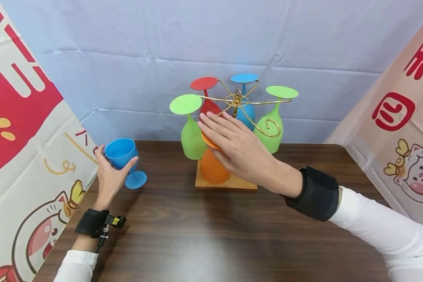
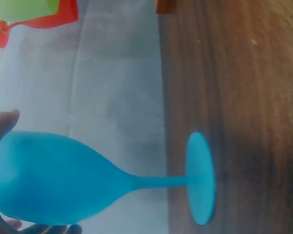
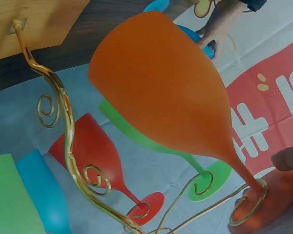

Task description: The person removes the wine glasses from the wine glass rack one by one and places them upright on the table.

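My left hand (image 1: 111,176) grips the bowl of a blue wine glass (image 1: 121,150) at the left, its mouth up. Whether its foot touches the table cannot be told. In the left wrist view, the thumb and fingertips lie around the blue bowl. My right hand (image 1: 237,147) is over the foot of an orange wine glass (image 1: 215,168), which hangs upside down on a gold wire rack (image 1: 237,100). The right wrist view shows the thumb (image 3: 289,157) against that foot, which sits at a wire loop; the other fingers are hidden there.
Two green wine glasses (image 1: 192,137), a red one (image 1: 208,105) and another blue one (image 1: 244,113) hang mouth down from the rack. One curled hook (image 1: 272,127) at the front right carries no glass. The rack's wooden base (image 1: 243,185) stands on the dark table (image 1: 183,227). Printed cloths hang at both sides.
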A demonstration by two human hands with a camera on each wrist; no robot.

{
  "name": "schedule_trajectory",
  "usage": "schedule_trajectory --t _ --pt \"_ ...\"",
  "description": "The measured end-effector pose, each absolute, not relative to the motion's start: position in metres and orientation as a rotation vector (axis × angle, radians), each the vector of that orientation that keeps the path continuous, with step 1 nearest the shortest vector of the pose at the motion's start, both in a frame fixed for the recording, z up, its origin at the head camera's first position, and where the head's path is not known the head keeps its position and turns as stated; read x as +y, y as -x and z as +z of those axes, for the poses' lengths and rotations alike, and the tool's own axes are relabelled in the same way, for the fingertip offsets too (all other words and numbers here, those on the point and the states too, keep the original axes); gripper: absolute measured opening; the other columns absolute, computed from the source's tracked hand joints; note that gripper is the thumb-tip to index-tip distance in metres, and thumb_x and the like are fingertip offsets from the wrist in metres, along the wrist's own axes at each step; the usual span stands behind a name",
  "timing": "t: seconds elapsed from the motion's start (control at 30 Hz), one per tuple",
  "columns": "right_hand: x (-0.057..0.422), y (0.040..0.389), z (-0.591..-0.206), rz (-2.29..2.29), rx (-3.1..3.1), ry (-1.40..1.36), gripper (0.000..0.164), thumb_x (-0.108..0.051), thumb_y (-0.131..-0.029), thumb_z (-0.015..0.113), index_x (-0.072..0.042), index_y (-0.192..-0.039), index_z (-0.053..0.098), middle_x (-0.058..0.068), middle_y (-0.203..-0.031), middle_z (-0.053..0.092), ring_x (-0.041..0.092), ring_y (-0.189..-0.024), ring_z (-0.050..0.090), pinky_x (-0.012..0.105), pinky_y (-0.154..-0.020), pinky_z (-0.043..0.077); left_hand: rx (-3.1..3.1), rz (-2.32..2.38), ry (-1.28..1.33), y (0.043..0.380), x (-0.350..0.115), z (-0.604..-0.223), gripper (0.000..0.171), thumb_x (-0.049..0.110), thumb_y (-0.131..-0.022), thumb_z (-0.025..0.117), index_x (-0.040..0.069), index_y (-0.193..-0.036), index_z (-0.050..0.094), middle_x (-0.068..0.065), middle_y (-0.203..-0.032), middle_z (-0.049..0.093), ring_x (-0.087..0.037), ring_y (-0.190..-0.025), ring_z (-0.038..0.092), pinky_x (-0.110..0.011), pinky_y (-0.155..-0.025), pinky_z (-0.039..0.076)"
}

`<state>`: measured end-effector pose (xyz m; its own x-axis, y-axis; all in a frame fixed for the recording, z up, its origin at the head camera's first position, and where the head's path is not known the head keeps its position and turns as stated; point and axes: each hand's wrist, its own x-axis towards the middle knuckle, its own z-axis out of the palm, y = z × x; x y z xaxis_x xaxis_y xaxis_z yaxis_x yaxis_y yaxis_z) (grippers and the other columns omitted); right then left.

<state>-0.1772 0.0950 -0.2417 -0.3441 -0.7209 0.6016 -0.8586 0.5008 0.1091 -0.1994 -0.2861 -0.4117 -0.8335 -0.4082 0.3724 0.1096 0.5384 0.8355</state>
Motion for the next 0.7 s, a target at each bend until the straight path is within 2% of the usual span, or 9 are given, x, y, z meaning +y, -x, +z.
schedule_trajectory --t 0.13,0.37,0.63,0.7 --pt "0.101 0.178 -0.242 0.4 -2.132 -1.336 0.055 -0.001 -0.093 0.067 0.002 -0.146 0.053 0.018 -0.151 0.054 0.033 -0.145 0.048 0.044 -0.127 0.029 -2.187 -1.289 -0.197 0.194 -0.282 -0.4 0.103 0.038 -0.084 0.083 0.019 -0.16 0.016 -0.015 -0.166 0.025 -0.037 -0.152 0.029 -0.066 -0.123 0.025" --pt "0.113 0.177 -0.242 0.425 -2.096 -1.319 0.052 0.003 -0.092 0.062 0.001 -0.144 0.056 0.016 -0.147 0.059 0.031 -0.141 0.052 0.042 -0.127 0.028 -2.118 -1.214 -0.097 0.184 -0.274 -0.385 0.097 0.03 -0.083 0.084 0.019 -0.159 0.025 -0.011 -0.164 0.031 -0.027 -0.153 0.03 -0.057 -0.126 0.025" --pt "0.12 0.178 -0.243 0.401 -2.136 -1.304 0.055 -0.002 -0.092 0.067 0.0 -0.146 0.054 0.016 -0.15 0.056 0.032 -0.144 0.049 0.044 -0.128 0.027 -2.028 -1.085 0.066 0.174 -0.253 -0.374 0.091 0.023 -0.08 0.085 0.005 -0.153 0.035 -0.017 -0.157 0.04 -0.035 -0.146 0.035 -0.062 -0.12 0.027" --pt "0.12 0.178 -0.243 0.4 -2.138 -1.3 0.055 -0.003 -0.093 0.067 0.0 -0.146 0.054 0.015 -0.15 0.056 0.032 -0.144 0.049 0.043 -0.128 0.027 -2.028 -1.073 0.11 0.172 -0.245 -0.371 0.088 0.02 -0.08 0.085 0.005 -0.152 0.036 -0.017 -0.155 0.043 -0.035 -0.145 0.037 -0.061 -0.118 0.029"
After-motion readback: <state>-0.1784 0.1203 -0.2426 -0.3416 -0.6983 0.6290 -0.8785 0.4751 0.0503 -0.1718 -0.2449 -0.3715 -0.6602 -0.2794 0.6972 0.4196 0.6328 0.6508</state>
